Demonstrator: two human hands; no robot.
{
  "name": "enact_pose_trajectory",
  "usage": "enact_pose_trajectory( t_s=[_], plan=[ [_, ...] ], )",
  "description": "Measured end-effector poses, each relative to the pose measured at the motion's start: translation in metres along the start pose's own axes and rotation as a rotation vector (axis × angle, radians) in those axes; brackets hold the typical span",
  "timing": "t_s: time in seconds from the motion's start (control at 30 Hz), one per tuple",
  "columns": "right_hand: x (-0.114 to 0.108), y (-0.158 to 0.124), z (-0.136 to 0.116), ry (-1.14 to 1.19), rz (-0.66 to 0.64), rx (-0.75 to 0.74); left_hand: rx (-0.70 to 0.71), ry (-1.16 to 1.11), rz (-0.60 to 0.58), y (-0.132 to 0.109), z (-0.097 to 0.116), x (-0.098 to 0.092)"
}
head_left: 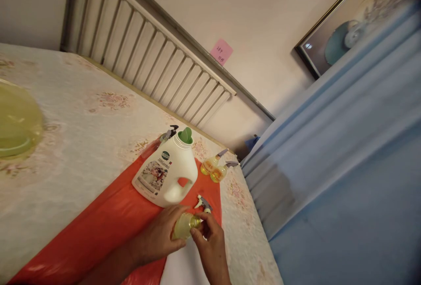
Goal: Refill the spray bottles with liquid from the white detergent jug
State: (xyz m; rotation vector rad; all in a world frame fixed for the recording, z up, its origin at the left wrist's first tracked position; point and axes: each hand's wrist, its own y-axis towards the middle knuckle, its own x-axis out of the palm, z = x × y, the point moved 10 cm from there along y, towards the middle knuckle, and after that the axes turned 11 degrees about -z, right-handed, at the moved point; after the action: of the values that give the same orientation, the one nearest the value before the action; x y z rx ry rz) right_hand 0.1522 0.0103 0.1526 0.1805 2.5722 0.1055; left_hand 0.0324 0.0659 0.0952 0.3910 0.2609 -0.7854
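My left hand (158,236) is wrapped round a small clear bottle of yellow liquid (183,225), held low over the red sheet (98,228). At the bottle's neck, my right hand (210,243) pinches its threaded opening with the fingertips. A loose grey spray trigger head (204,204) lies just beyond the bottle. Behind it stands a big white detergent jug (166,173) with a green cap (185,136).
Two small spray bottles of yellow liquid (215,169) lie at the far end of the red sheet, another spray bottle (161,142) behind the jug. A yellow-green bowl (16,122) sits at far left. A blue curtain (329,166) hangs on the right.
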Motion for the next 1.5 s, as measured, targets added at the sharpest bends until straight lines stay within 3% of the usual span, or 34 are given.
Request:
enact_pose_trajectory(
  t_s=[0.47, 0.63, 0.73, 1.0, 1.27, 1.5],
  plan=[
    [0.001, 0.005, -0.009, -0.003, -0.015, -0.068, 0.0, -0.073, -0.001, -0.001, 0.005, -0.006],
    [-0.026, 0.035, 0.002, 0.203, 0.065, -0.06, -0.019, -0.094, 0.018, -0.003, 0.004, -0.008],
    [-0.03, 0.063, 0.01, 0.285, 0.094, -0.047, -0.022, -0.105, 0.015, -0.004, 0.001, -0.007],
    [0.034, 0.118, -0.001, 0.388, -0.227, -0.117, -0.002, -0.099, 0.019, -0.007, 0.005, -0.01],
    [0.064, 0.143, -0.005, 0.517, -0.31, -0.08, -0.004, -0.102, 0.021, -0.006, 0.01, -0.014],
    [0.081, 0.16, -0.044, 0.571, -0.362, -0.094, -0.001, -0.13, 0.03, -0.006, 0.012, -0.017]
  ],
)
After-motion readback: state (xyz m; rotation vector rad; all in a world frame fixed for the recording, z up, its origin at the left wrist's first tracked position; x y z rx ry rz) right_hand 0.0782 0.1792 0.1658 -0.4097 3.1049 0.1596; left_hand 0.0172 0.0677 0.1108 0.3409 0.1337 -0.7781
